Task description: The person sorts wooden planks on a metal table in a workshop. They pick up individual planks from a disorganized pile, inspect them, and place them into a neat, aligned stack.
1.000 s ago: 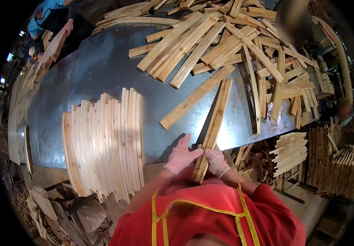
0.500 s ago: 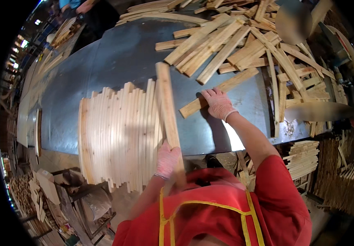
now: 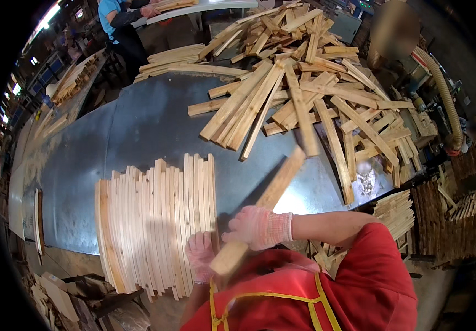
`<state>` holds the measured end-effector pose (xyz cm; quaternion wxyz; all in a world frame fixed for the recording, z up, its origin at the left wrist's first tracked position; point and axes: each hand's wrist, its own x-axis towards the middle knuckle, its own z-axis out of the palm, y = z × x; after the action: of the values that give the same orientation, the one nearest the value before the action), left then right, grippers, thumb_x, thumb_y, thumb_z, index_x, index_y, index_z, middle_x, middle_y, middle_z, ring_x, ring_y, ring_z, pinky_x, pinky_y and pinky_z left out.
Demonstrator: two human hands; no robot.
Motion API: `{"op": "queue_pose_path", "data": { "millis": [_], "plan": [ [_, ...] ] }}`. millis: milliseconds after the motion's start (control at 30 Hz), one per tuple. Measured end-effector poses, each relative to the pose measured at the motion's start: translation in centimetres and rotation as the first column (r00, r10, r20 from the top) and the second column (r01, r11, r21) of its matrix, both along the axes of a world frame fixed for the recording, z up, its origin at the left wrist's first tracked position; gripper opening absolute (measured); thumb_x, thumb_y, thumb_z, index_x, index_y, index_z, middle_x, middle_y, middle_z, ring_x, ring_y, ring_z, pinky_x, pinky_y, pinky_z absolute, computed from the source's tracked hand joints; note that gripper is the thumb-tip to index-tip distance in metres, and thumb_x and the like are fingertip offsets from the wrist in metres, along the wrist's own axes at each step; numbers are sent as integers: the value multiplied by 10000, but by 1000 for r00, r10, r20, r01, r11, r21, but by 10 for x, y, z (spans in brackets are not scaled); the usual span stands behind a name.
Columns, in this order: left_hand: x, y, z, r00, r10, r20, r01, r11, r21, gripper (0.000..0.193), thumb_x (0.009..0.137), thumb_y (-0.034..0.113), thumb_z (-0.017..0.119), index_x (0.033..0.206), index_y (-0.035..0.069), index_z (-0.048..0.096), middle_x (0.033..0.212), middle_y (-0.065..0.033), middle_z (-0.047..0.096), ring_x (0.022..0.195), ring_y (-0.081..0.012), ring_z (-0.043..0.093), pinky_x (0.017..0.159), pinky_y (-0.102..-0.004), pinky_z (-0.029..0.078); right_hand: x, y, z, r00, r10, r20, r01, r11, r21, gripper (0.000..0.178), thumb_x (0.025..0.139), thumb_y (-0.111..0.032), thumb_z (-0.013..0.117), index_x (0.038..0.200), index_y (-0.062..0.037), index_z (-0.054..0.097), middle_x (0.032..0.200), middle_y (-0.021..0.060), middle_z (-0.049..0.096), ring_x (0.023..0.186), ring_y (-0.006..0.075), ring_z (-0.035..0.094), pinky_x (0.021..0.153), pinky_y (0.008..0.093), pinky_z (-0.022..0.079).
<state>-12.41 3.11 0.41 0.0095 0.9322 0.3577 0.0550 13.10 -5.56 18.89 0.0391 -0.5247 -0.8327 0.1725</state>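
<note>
My right hand, in a pale pinkish work glove, is closed around a wooden slat. The slat slants from the tabletop's middle back toward my body, its near end close to my left hand. My left hand, gloved alike, lies at the right side of a row of slats, fingers stretched over the last ones near their front ends. Its thumb is hidden. The row's slats stand close side by side, running away from me, with uneven ends. Beneath them is a dark metal tabletop.
A jumbled heap of slats covers the table's far right. One lone slat lies at the left edge. Stacked wood stands beyond the right edge. Further back, a person in blue works at another table. A ribbed hose hangs at right.
The board in my left hand has joined the row's right side. My right hand has drawn a slat from near the heap toward my body. The view has shifted, showing more background.
</note>
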Motion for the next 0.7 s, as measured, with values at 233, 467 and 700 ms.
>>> {"op": "queue_pose_path", "data": {
  "millis": [233, 467, 700],
  "plan": [
    [15, -18, 60, 998, 60, -10, -61, 983, -171, 686, 830, 363, 714, 1413, 43, 547, 1449, -163, 535, 1407, -394, 454, 1220, -548, 310, 224, 95, 120, 749, -660, -54, 348, 323, 880, 491, 882, -182, 721, 1357, -146, 600, 1279, 148, 656, 1229, 353, 622, 1087, 456, 472],
    [87, -38, 36, 986, -30, 166, 53, 989, -135, 794, 762, 351, 797, 1450, 52, 537, 1511, -174, 489, 1433, -414, 425, 1181, -573, 342, 287, 59, -53, 408, -856, -317, 900, 436, -20, 840, 871, -363, 708, 1592, -64, 401, 1401, 280, 645, 1298, 446, 619, 1088, 451, 496],
    [278, 65, 44, 963, -39, 266, 82, 985, -152, 794, 826, 403, 790, 1464, 19, 517, 1513, -190, 484, 1425, -416, 430, 1171, -544, 375, 262, 58, -181, -223, -755, -617, 721, 298, -626, 857, 843, -404, 791, 1496, 52, 475, 1276, 244, 697, 1154, 304, 669, 999, 367, 510]
  ]
}}
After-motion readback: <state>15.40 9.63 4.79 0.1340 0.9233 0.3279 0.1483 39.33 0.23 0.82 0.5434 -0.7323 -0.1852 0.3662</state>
